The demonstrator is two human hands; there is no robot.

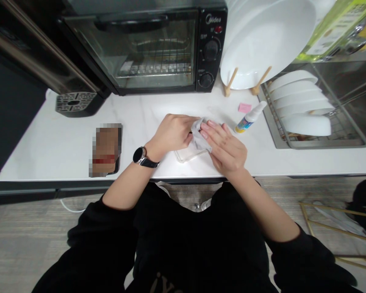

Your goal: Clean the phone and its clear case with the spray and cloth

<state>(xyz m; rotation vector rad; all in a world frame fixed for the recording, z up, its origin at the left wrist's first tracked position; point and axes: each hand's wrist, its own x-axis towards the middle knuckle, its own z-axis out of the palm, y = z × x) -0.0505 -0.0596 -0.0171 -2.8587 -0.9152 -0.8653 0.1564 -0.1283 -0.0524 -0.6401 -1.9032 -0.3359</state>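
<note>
Two bare hands in the head view, meeting over the surface [146, 162]. Right hand [227, 148] grasping white tissue [201, 140], fingers laid across its top. Left hand [173, 132], watch [138, 155] on wrist, curled at the tissue's left edge; contact partly hidden, can't tell if it is closed on anything. Small dark bit shows between left hand and tissue, too covered to name. Clear flat item [187, 155] lies on the surface just below the tissue, partly covered.

Spray bottle [246, 121], white with blue-yellow label, upright near right hand; pink note [245, 107] flat just behind it. Blurred-out flat object [105, 150] left of the left forearm. Black toaster oven [134, 53] behind, white plates [262, 44] in a wooden stand [227, 87] beside it, white bowls [306, 124] in a wire rack [347, 142] at right.
</note>
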